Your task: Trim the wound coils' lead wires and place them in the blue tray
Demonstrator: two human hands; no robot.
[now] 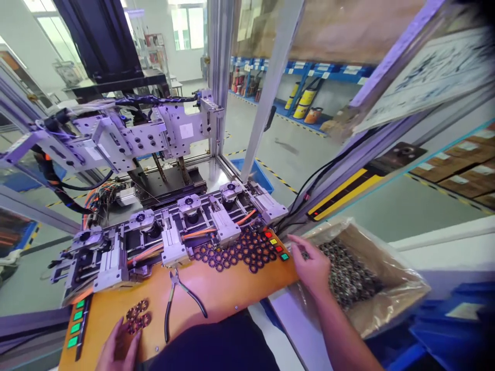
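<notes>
My left hand [119, 346] is at the lower left of the orange work surface, thumb and fingers apart. Its fingertips reach the near side of a small cluster of dark rings [133, 325]; whether they touch is unclear. My right hand [312, 265] hovers beside the red, yellow and green buttons [285, 256], near the inner edge of a lined cardboard box. Its fingers are loosely spread and I see nothing in them. Between my hands lies a pair of cutting pliers [175, 281] with dark handles splayed. Many more dark rings [240, 255] lie flat in a group near the buttons.
A machine with several clamp stations [189, 203] runs along the back of the work surface. The box [402, 281], lined with plastic, holds many small dark parts. Green buttons [75, 327] line the left edge. A yellow sensor bar [344, 193] and metal frame posts stand right.
</notes>
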